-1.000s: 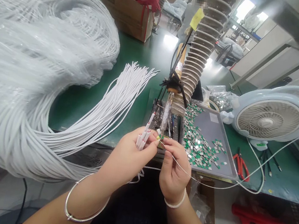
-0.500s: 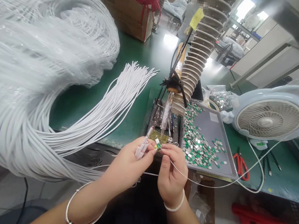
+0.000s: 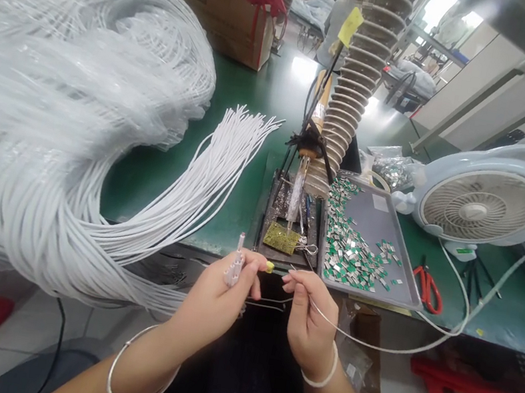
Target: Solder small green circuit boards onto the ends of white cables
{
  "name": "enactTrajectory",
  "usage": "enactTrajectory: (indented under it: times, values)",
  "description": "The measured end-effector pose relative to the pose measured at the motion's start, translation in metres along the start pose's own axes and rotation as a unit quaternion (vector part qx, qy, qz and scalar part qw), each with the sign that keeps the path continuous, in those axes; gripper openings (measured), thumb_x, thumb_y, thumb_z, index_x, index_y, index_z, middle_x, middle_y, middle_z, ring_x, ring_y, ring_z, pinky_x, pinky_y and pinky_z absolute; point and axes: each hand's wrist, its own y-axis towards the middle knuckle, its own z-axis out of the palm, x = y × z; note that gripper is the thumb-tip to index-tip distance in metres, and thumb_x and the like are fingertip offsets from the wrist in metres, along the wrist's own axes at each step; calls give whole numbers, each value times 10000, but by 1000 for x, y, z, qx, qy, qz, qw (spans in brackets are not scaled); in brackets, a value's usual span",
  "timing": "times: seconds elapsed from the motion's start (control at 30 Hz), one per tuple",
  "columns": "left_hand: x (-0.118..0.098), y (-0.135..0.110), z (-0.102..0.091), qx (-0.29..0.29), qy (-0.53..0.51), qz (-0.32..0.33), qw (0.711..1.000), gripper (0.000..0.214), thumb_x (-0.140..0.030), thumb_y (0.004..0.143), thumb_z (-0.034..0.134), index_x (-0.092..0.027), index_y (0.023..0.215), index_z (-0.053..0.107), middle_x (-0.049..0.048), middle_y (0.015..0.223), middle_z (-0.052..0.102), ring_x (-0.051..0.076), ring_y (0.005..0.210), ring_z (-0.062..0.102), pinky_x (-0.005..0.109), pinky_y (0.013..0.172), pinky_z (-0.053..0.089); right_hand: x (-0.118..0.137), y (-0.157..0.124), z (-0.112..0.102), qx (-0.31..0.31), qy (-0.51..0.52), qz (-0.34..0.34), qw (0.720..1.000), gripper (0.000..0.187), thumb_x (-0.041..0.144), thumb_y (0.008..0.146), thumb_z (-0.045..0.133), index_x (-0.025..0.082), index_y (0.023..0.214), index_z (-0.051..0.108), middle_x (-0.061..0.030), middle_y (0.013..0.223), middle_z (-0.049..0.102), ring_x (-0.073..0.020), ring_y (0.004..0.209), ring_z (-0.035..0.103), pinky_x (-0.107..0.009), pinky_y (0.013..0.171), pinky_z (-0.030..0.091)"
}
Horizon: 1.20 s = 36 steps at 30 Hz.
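Note:
My left hand [image 3: 221, 284] is closed around a small bunch of white cables [image 3: 233, 272], whose cut ends stick up above the thumb. A small yellow piece [image 3: 269, 267] shows at its fingertips; whether it is a finger cover or something held, I cannot tell. My right hand [image 3: 310, 317] pinches a thin solder wire [image 3: 344, 338], its free end pointing at the left fingertips across a small gap. Just beyond both hands, a soldering iron [image 3: 298, 189] hangs tip down over a yellow-green sponge [image 3: 280, 238] on a dark stand.
Right of the iron lies a grey tray [image 3: 405, 238] of small green-and-silver boards [image 3: 349, 252]. Red-handled pliers [image 3: 427, 290] and a fan [image 3: 482, 205] stand farther right. A large coil of white cables [image 3: 55, 187] fills the left. A ribbed hose [image 3: 362, 78] hangs above the iron.
Both hands have drawn back from the iron tip and apart from each other. The small green-and-white board seen between the fingertips no longer shows. The solder wire has moved away with my right hand.

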Motion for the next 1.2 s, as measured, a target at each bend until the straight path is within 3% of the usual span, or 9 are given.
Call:
enactTrajectory:
  times: [0.1, 0.23, 0.33, 0.47, 0.6, 0.7, 0.8, 1.0, 1.2]
  values:
    - [-4, 4, 1, -28, -143, -7, 989, 178, -316, 855, 500, -168, 814, 591, -72, 446, 417, 77, 424, 357, 196, 448, 281, 2, -5, 5, 62, 11, -17, 998, 233, 108, 881, 413, 193, 1041, 558, -65, 867, 647, -154, 809, 623, -293, 726, 537]
    - [-17, 9, 8, -86, -329, -36, 940, 141, -249, 828, 527, -154, 731, 565, -87, 412, 367, 40, 377, 258, 163, 405, 216, 5, -15, 25, 160, 31, -12, 987, 230, 276, 873, 486, 146, 1057, 534, -109, 915, 639, -192, 826, 608, -321, 734, 533]
    - [-21, 11, 11, -80, -378, -61, 920, 151, -246, 813, 556, -146, 700, 567, -82, 421, 386, 21, 366, 250, 142, 383, 208, 4, -25, 40, 154, 32, 23, 987, 227, 281, 889, 419, 133, 1019, 532, -94, 834, 627, -174, 718, 596, -291, 647, 525]
    - [-12, 10, 3, -6, -358, -57, 932, 152, -270, 723, 694, -149, 712, 602, -62, 478, 476, 29, 428, 398, 123, 422, 316, -1, -31, 48, 147, 37, 39, 988, 228, 245, 896, 359, 148, 1007, 533, -83, 820, 630, -168, 701, 605, -279, 643, 522]
    - [0, 7, -11, 92, -323, -58, 940, 304, -208, 619, 791, -190, 892, 658, -3, 771, 662, 106, 685, 612, 193, 635, 491, -4, -27, 44, 158, 68, 52, 984, 288, 235, 906, 346, 159, 1133, 505, -96, 920, 640, -195, 891, 629, -308, 787, 528]
    - [7, 6, -19, 141, -306, -74, 939, 341, -188, 663, 764, -214, 987, 658, 23, 905, 695, 146, 828, 649, 245, 763, 507, -5, -23, 41, 161, 87, 42, 982, 325, 233, 916, 329, 167, 1194, 483, -110, 1012, 635, -208, 972, 619, -338, 851, 517]
    - [14, 7, -22, 147, -271, -66, 949, 236, -214, 720, 721, -193, 949, 670, 41, 882, 710, 161, 867, 647, 258, 806, 492, -7, -24, 39, 169, 87, 42, 981, 314, 249, 921, 320, 171, 1160, 507, -88, 891, 640, -201, 838, 636, -328, 758, 541]
    - [20, 12, -18, 143, -245, -52, 958, 204, -274, 705, 734, -166, 866, 670, 39, 794, 689, 147, 746, 619, 256, 726, 478, -12, -29, 41, 176, 101, 57, 978, 260, 258, 915, 341, 170, 1071, 529, -57, 777, 608, -177, 711, 613, -297, 686, 532]
    - [24, 10, -3, 140, -306, -6, 942, 196, -358, 795, 635, -168, 794, 585, -30, 599, 532, 61, 489, 403, 198, 476, 324, -8, -30, 42, 181, 94, 29, 979, 215, 258, 910, 339, 162, 940, 529, -68, 787, 591, -162, 708, 579, -275, 676, 516]
